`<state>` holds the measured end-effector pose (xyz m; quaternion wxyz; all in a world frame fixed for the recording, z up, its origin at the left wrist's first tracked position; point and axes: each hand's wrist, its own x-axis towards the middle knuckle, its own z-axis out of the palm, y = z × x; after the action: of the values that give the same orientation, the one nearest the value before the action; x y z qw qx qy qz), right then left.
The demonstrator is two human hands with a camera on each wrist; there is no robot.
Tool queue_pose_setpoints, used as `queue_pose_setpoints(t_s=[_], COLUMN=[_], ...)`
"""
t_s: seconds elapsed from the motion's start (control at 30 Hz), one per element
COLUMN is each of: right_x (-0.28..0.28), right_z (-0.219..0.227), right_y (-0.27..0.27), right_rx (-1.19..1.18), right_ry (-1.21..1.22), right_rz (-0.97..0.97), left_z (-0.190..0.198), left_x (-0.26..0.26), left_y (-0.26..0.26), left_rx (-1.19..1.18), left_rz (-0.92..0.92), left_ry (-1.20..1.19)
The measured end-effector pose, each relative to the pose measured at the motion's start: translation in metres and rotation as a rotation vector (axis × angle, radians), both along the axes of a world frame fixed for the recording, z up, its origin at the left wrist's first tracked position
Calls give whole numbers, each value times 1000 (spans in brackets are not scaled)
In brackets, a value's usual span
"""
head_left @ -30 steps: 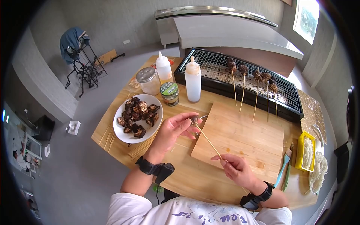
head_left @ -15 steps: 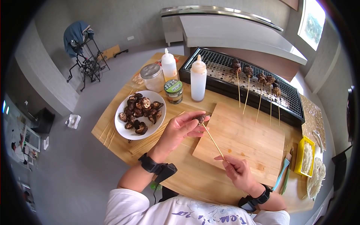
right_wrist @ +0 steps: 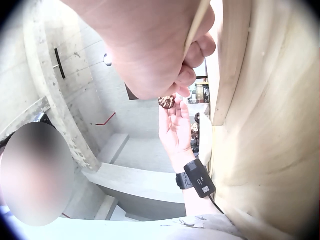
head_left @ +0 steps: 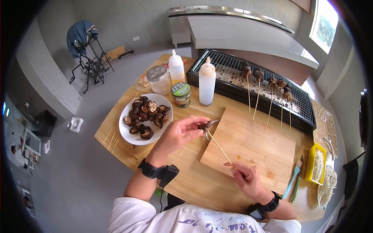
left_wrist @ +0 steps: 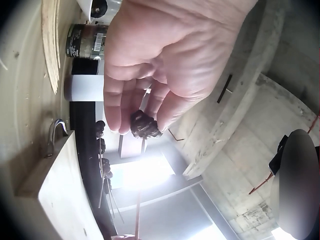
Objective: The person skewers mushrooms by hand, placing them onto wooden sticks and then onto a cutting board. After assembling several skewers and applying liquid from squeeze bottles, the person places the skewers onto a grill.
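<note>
In the head view my left hand (head_left: 182,134) pinches a dark mushroom piece (head_left: 204,126) at the top end of a bamboo skewer (head_left: 220,148). The left wrist view shows this dark piece (left_wrist: 144,125) between thumb and fingertips. My right hand (head_left: 251,181) grips the skewer lower down, over the cutting board's front edge; in the right wrist view its fingers (right_wrist: 196,52) are curled round the stick (right_wrist: 196,25). A white plate (head_left: 126,136) of dark mushrooms (head_left: 144,114) stands left of my left hand. The wooden cutting board (head_left: 252,143) lies under the skewer.
Behind the board is a black grill (head_left: 229,84) with several loaded skewers (head_left: 259,75). Two squeeze bottles (head_left: 207,85), a lidded jar (head_left: 158,79) and a green-labelled jar (head_left: 181,95) stand at the back left. At right are a blue brush (head_left: 291,180) and a yellow basket (head_left: 310,171).
Compared with earlier, the camera view has shifted slightly, and my left fingers have changed their hold on the dark piece. The right hand still grips the skewer.
</note>
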<state>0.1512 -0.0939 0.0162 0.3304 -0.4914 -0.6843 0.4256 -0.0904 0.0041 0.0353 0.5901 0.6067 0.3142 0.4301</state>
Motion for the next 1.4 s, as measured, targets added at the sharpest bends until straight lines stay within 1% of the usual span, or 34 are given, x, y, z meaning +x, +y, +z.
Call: queue_pose_setpoints(t_s=[0.03,0.1,0.27,0.4,0.47,0.53,0.6,0.67,0.93,1.1,1.4], right_x=[1,1,-1,0,1,1,1,2,1,1,0], right_z=[-1,-2,-5,-4,4,6,6,6,8,10,11], right_y=[0,0,0,1,3,2,2,2,1,-1,0], right_rx=[38,74,175,184,30,-2,-36,-168,-179,-190,-170], right_ry=[-33,-66,-88,-96,-60,-43,-23,31,79,85,51], right_rz=[4,7,-21,-21,29,35,39,54,42,39,45], left_z=[-1,-3,1,-2,-5,-7,-9,-11,-13,-13,-16], left_x=[-2,-5,-4,-5,-3,-3,-3,-2,3,0,4], left_y=[1,2,0,1,2,4,6,7,6,11,8], left_rx=[-2,39,15,27,4,-18,-147,-165,-225,-169,-153], left_rz=[-1,-4,-7,2,12,23,7,6,14,114,99], left_ry=[1,101,78,91,54,19,-71,-87,-121,-88,-76])
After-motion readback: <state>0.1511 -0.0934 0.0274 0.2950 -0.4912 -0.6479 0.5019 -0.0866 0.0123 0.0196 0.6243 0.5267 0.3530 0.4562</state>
